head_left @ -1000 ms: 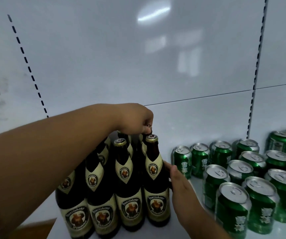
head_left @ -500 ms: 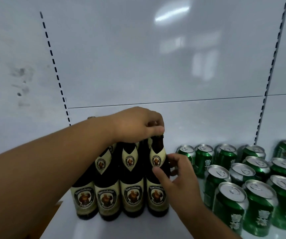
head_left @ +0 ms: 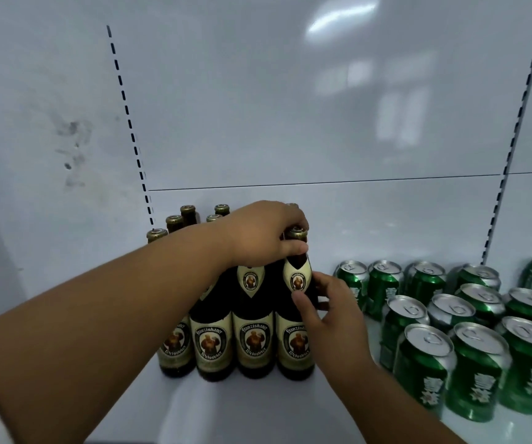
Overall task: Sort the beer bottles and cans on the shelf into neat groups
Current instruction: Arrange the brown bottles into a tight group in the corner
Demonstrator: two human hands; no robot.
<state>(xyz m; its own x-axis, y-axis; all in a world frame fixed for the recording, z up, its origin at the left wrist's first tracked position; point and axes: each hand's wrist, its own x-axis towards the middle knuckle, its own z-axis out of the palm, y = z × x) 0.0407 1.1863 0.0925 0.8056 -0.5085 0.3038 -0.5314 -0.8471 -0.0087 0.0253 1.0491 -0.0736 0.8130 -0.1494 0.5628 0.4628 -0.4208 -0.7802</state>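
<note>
Head view: both hands on the front-right bottle (head_left: 295, 315), at the right edge of the bottle cluster on the shelf (head_left: 258, 408).
Left hand (head_left: 266, 235) pinches its neck below the cap; right hand (head_left: 332, 312) curls around its shoulder; green cans (head_left: 470, 341) grouped to the right.

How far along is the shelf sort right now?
Mostly grouped: brown bottles stand in a tight block, green cans in rows beside them. The left hand and right hand grip the front-right bottle. Left: squaring it into line.
</note>
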